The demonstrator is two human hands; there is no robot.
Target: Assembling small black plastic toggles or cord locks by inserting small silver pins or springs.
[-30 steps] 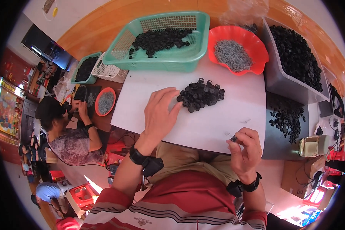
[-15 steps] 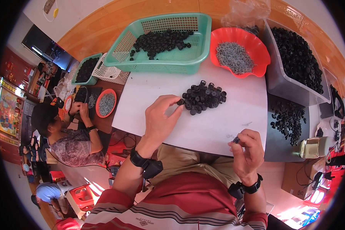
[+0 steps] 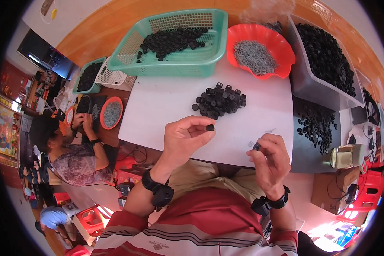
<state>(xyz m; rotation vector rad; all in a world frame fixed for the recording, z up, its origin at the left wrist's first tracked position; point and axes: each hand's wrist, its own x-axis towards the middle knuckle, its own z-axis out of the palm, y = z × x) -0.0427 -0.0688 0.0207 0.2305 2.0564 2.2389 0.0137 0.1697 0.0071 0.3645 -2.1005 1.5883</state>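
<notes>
My left hand point(image 3: 183, 138) pinches a small black cylindrical cap point(image 3: 210, 127) between thumb and fingertips, above the near part of the white board point(image 3: 153, 102). A pile of similar black caps point(image 3: 219, 101) lies just beyond it. To the right, my right hand point(image 3: 272, 160) holds a small dark plastic piece point(image 3: 257, 146) between thumb and index finger; its exact shape is too small to make out. Loose silvery screws point(image 3: 270, 131) lie on the board beside those fingers.
A green basket point(image 3: 166, 70) of black parts, a red bowl point(image 3: 286, 55) of screws and a grey bin point(image 3: 303, 85) line the far side. Small black pieces point(image 3: 316, 128) and a glass jar point(image 3: 346, 156) are at right. A co-worker point(image 3: 79, 155) sits at left.
My left hand has drawn back from the pile toward me and to the right, carrying a black cap. My right hand stays near the board's edge with its dark piece.
</notes>
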